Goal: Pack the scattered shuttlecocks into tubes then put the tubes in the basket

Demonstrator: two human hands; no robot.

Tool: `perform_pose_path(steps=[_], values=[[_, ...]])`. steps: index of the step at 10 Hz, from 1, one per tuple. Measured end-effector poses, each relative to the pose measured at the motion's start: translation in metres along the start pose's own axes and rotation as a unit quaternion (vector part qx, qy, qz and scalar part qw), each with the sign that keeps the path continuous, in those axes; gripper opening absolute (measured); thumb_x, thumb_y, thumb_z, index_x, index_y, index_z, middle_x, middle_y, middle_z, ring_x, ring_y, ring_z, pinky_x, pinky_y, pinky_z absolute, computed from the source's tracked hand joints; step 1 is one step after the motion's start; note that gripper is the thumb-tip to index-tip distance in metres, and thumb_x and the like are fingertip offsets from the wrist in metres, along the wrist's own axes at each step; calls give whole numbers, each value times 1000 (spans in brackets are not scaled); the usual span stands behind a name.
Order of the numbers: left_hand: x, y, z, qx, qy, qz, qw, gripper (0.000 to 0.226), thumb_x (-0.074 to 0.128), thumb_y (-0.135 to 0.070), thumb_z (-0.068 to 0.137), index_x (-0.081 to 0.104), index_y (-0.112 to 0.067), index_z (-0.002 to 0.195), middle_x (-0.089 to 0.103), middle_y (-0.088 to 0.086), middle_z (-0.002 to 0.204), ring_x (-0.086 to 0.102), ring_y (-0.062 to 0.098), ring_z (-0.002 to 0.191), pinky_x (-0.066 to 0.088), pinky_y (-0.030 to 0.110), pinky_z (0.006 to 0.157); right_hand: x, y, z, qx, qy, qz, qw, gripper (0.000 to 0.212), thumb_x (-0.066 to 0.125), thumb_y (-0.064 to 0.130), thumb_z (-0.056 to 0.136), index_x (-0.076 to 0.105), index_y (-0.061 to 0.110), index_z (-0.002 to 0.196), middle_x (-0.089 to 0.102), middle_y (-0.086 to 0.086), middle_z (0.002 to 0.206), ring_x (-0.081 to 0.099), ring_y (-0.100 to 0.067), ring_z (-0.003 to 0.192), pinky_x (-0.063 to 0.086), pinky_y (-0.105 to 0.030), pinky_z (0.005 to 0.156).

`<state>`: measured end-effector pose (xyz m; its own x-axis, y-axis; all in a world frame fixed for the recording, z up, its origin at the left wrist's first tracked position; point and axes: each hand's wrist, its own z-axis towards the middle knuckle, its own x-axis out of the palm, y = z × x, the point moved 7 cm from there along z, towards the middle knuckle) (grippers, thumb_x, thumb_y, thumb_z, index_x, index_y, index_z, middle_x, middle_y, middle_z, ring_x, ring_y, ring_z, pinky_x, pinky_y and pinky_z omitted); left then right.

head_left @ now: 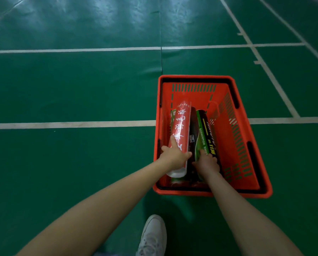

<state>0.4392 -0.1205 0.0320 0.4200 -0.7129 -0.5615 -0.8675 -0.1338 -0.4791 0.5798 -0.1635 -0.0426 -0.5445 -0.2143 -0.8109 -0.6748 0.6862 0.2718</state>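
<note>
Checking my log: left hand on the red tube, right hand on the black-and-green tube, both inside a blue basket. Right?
No: head view shows an orange basket, not blue. Left hand on red tube and right hand on black-and-green tube are correct.

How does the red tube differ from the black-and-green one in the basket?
The red tube carries white characters; the black-and-green tube carries yellow and white Latin lettering. The red tube lies nearer the left wall of the basket, the black-and-green tube nearer its middle. The red tube sits higher than the black-and-green tube. Both lie lengthwise in the orange basket.
</note>
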Motion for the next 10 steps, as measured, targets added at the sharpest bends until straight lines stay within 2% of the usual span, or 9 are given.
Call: perform_pose_path(steps=[1, 3, 4, 5, 6, 7, 8, 9, 10], values=[[5, -5, 7, 20, -28, 32, 999, 82, 47, -43, 96, -8, -18, 152, 12, 30, 150, 29, 47, 133, 29, 50, 108, 0, -1, 1, 9, 2, 11, 1000, 56, 59, 30, 91, 35, 18, 140, 43, -16, 138, 38, -36, 126, 38, -44, 100], [46, 4, 24, 89, -2, 310, 946, 42, 43, -24, 100, 37, -17, 141, -16, 38, 148, -5, 68, 128, 23, 71, 104, 3, 1, 5, 8, 6, -2, 1000, 49, 54, 23, 93, 36, 16, 138, 42, -17, 136, 39, -36, 125, 39, -44, 100], [54, 8, 27, 114, 0, 260, 959, 56, 39, -23, 99, 18, -10, 150, -9, 23, 156, -8, 49, 141, 11, 61, 114, 6, 4, 6, 4, 19, -26, 999, 49, 49, 16, 94, 34, 14, 141, 37, -17, 141, 36, -35, 128, 37, -44, 103], [38, 9, 24, 115, -22, 190, 975, 65, 45, -12, 96, 11, -7, 151, 4, 17, 158, 9, 40, 144, 18, 52, 114, 6, 7, 5, -4, 16, -34, 999, 49, 47, 14, 94, 34, 14, 141, 35, -17, 142, 36, -35, 129, 37, -45, 103], [29, 9, 27, 90, -18, 233, 968, 67, 50, -13, 93, 12, 0, 147, 17, 28, 145, 30, 46, 130, 30, 49, 108, 7, 9, 5, -25, 17, -9, 1000, 47, 48, 15, 94, 36, 17, 140, 35, -18, 140, 36, -36, 128, 37, -46, 103], [20, 5, 20, 69, 0, 244, 967, 57, 43, -14, 98, 15, 0, 146, 23, 29, 142, 38, 45, 126, 34, 44, 107, 6, 11, 3, -30, 15, 17, 999, 49, 52, 19, 93, 38, 15, 139, 32, -18, 143, 34, -37, 131, 37, -45, 105], [8, 0, 6, 85, 24, 196, 977, 50, 54, -17, 94, 38, -2, 140, 40, 19, 141, 44, 35, 125, 38, 35, 102, 4, 14, -5, -34, 29, 32, 998, 46, 54, 20, 92, 41, 13, 135, 34, -18, 141, 35, -36, 130, 38, -44, 105], [-27, -12, -27, 144, 12, 139, 980, 37, 61, -22, 91, 59, -6, 124, 59, 12, 126, 56, 26, 111, 43, 26, 85, -17, 30, -14, -89, 8, 49, 995, 47, 55, 23, 92, 44, 9, 136, 43, -16, 136, 46, -32, 123, 41, -39, 101], [-77, -8, -61, 205, -61, 138, 967, 34, 62, -21, 90, 60, -9, 121, 57, 8, 120, 54, 20, 108, 38, 22, 88, -56, 67, -35, -180, -47, 83, 979, 37, 54, 29, 96, 52, 13, 129, 52, -8, 126, 55, -22, 105, 46, -33, 85]])
